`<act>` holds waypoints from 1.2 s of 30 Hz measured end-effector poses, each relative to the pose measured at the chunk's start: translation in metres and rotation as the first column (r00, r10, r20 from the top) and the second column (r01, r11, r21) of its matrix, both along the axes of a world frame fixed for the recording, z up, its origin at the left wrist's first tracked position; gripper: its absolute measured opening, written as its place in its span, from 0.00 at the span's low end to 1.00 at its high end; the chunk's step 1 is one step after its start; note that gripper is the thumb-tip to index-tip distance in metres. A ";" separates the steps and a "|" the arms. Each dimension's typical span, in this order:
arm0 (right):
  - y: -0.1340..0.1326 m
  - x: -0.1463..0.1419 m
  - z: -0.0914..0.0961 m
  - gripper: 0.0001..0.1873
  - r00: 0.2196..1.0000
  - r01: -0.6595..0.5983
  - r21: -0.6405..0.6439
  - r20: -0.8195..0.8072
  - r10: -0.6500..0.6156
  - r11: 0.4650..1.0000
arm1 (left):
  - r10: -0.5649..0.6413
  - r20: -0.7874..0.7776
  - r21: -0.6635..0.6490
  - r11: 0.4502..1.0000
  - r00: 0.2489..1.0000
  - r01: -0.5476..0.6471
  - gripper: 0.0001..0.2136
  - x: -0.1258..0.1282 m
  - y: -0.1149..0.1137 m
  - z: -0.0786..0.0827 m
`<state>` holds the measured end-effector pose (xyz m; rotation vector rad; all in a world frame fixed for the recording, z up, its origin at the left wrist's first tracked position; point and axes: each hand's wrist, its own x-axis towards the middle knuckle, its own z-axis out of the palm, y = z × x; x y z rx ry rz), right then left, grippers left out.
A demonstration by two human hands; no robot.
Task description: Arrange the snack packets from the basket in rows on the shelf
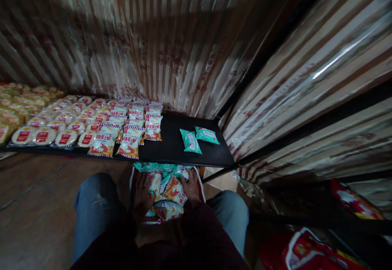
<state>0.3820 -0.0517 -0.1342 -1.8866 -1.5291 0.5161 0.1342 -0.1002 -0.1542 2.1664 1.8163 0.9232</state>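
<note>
1. Left hand [142, 194]: inside the bag [201, 188] at 9 o'clock, laid on the packets, its thumb apart from its fingers.
2. Right hand [191, 186]: inside the bag toward 2 o'clock, its fingers slightly spread and touching the packets. I cannot tell whether either hand pinches one.
3. Under and between the hands: white-and-orange packets [176, 190] with striped edges, loosely jumbled. Teal packets [157, 167] lie at the bag's 12 o'clock edge.
4. Around the bag, which sits between two knees in blue jeans [98, 198]: one knee at 9 o'clock, the other between 3 and 4.
5. Just past the bag at 12 o'clock: a black shelf [171, 127]. On it, at 1 o'clock, two teal packs [190, 141] lie side by side, near its right end.
6. On the shelf at 11 o'clock: rows of snack bags [131, 135], white and orange. At 10, round packs [65, 138] with red labels, then yellow packs [18, 105].
7. Beyond, from 11 round to 3: striped sheeting [168, 25]. Toward 4 o'clock: a dim red bundle [275, 253].
</note>
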 end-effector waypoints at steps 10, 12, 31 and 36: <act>-0.019 -0.012 0.015 0.33 0.991 0.045 -0.015 0.131 -0.043 0.999 | -0.015 0.032 -0.140 0.990 0.999 0.020 0.27 -0.004 0.002 0.010; -0.027 -0.019 0.020 0.32 0.979 -0.020 0.071 0.203 0.005 0.997 | 0.004 0.047 -0.129 0.992 0.999 0.002 0.27 -0.004 0.000 0.012; -0.030 -0.047 0.026 0.24 0.923 -0.312 0.202 0.297 0.246 0.928 | 0.231 0.305 -0.267 0.952 0.924 -0.150 0.17 -0.010 0.007 0.035; -0.037 -0.061 0.042 0.21 0.903 -0.409 0.186 0.225 0.367 0.893 | 0.394 0.347 -0.548 0.822 0.851 -0.157 0.16 -0.006 0.010 0.052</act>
